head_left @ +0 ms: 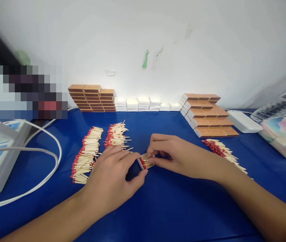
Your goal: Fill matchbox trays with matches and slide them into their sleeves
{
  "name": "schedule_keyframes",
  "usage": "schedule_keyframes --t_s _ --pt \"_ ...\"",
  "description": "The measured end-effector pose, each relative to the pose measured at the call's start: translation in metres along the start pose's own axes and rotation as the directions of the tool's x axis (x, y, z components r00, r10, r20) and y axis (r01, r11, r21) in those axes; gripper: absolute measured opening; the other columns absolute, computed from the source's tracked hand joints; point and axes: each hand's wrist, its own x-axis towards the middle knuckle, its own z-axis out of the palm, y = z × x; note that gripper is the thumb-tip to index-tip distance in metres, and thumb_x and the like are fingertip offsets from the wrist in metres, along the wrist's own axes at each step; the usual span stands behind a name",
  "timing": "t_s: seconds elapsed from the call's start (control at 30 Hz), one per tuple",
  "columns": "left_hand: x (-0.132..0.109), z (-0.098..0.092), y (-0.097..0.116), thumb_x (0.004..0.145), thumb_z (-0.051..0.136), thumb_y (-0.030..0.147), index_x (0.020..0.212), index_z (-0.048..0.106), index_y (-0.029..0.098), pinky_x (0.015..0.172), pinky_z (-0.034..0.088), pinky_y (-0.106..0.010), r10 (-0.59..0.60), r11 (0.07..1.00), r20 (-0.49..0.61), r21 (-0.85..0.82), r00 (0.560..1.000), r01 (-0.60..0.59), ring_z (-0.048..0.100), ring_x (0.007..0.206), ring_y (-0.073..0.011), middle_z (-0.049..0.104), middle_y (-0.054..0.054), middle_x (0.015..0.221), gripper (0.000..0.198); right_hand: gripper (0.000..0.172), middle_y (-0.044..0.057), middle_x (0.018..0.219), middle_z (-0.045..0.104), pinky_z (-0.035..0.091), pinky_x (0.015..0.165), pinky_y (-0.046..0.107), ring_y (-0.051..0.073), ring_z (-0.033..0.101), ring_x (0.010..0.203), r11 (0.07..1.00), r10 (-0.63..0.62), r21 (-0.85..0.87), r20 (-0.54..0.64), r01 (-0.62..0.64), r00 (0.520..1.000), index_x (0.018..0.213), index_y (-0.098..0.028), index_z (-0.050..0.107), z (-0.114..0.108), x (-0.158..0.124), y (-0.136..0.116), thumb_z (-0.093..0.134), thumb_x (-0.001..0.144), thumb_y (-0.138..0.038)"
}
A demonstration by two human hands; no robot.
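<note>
A small white matchbox tray [140, 163] rests on the blue table in the middle of the head view. Red-headed matches [146, 163] lie inside it, heads toward its left end. My left hand [117, 171] steadies that end between thumb and index finger. With fingertips pinched together, my right hand [169, 153] reaches into the tray from the right and grips matches there; how many is hidden by the fingers. Loose matches lie in two rows, one pile [87, 151] at the far left and another pile [117, 134] partly behind my left hand.
Against the wall stand stacked orange-brown matchboxes [91, 98], white trays [144, 104] and a stepped stack of matchboxes [210, 117]. A third match pile [225, 153] lies behind my right forearm. At left is a power strip [4, 161] with white cables; at right, a white device [243, 121] and a patterned packet [284, 136].
</note>
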Motion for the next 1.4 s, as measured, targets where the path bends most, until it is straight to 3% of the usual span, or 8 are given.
schedule_keyframes --t_s 0.13,0.23,0.33,0.43,0.53,0.7,1.0,1.4 --pt "-0.002 -0.001 0.004 0.095 0.075 0.030 0.102 0.077 0.018 0.070 0.049 -0.040 0.021 1.000 0.011 -0.015 1.000 -0.021 0.058 0.067 -0.0206 0.062 0.002 0.068 0.013 0.012 0.001 0.093 0.067 0.047 0.067 0.028 0.014 0.060 0.074 0.999 0.032 -0.023 -0.141 -0.036 0.989 0.097 -0.024 0.076 -0.003 0.001 0.005 0.068 0.105 -0.028" --pt "-0.007 0.000 0.012 0.096 0.074 0.029 0.108 0.076 0.017 0.072 0.050 -0.040 0.141 0.989 0.017 -0.043 0.990 -0.140 0.059 0.073 -0.0218 0.067 0.000 0.075 0.017 0.010 0.000 0.087 0.065 0.046 0.066 0.028 0.013 0.058 0.071 0.999 0.033 -0.005 -0.255 -0.036 0.966 0.095 -0.022 0.077 0.007 0.013 0.011 0.072 0.103 -0.025" --pt "-0.014 0.003 0.018 0.095 0.075 0.031 0.113 0.075 0.017 0.071 0.050 -0.040 0.266 0.957 0.035 -0.128 0.963 -0.260 0.058 0.074 -0.0218 0.066 0.000 0.075 0.023 0.005 0.001 0.091 0.066 0.048 0.073 0.028 0.015 0.061 0.080 1.000 -0.010 0.022 -0.259 0.016 0.966 0.097 -0.020 0.077 0.025 0.034 0.015 0.081 0.097 -0.023" --pt "-0.016 0.004 0.020 0.094 0.075 0.031 0.113 0.074 0.017 0.070 0.050 -0.039 0.295 0.940 0.014 -0.185 0.955 -0.288 0.058 0.072 -0.0210 0.066 0.001 0.074 0.024 0.013 0.002 0.093 0.067 0.049 0.079 0.030 0.018 0.062 0.090 0.998 -0.056 -0.020 -0.236 0.052 0.970 0.095 -0.019 0.074 0.040 0.052 0.012 0.086 0.094 -0.023" --pt "-0.015 0.004 0.017 0.094 0.075 0.031 0.112 0.075 0.016 0.072 0.051 -0.039 0.294 0.940 -0.009 -0.179 0.956 -0.290 0.058 0.073 -0.0210 0.066 0.000 0.075 0.023 0.014 0.002 0.090 0.065 0.047 0.077 0.030 0.018 0.060 0.087 0.998 -0.045 -0.054 -0.204 0.035 0.978 0.089 -0.018 0.070 0.044 0.056 0.008 0.078 0.100 -0.020" --pt "-0.011 0.005 0.012 0.095 0.074 0.030 0.111 0.076 0.015 0.069 0.050 -0.039 0.277 0.952 -0.001 -0.135 0.961 -0.275 0.056 0.072 -0.0212 0.064 0.000 0.073 0.023 0.016 0.004 0.097 0.066 0.046 0.076 0.031 0.019 0.061 0.087 0.993 -0.002 -0.117 -0.167 -0.018 0.986 0.092 -0.020 0.066 0.029 0.035 0.014 0.067 0.107 -0.022" --pt "-0.003 0.001 0.000 0.097 0.075 0.030 0.110 0.076 0.017 0.069 0.051 -0.036 0.122 0.992 -0.015 -0.019 0.992 -0.122 0.058 0.070 -0.0202 0.064 0.001 0.070 0.019 0.015 0.005 0.096 0.065 0.046 0.074 0.031 0.020 0.063 0.085 0.972 0.068 -0.206 -0.205 -0.111 0.976 0.094 -0.021 0.068 -0.002 0.011 0.040 0.063 0.107 -0.025" --pt "0.002 -0.001 -0.003 0.098 0.074 0.029 0.107 0.077 0.016 0.067 0.051 -0.036 0.110 0.994 -0.051 0.028 0.993 -0.108 0.057 0.066 -0.0193 0.062 0.001 0.068 0.017 0.014 0.005 0.101 0.066 0.047 0.076 0.032 0.019 0.062 0.086 0.971 0.050 -0.223 -0.167 -0.087 0.985 0.096 -0.021 0.069 -0.003 0.009 0.040 0.063 0.108 -0.027"
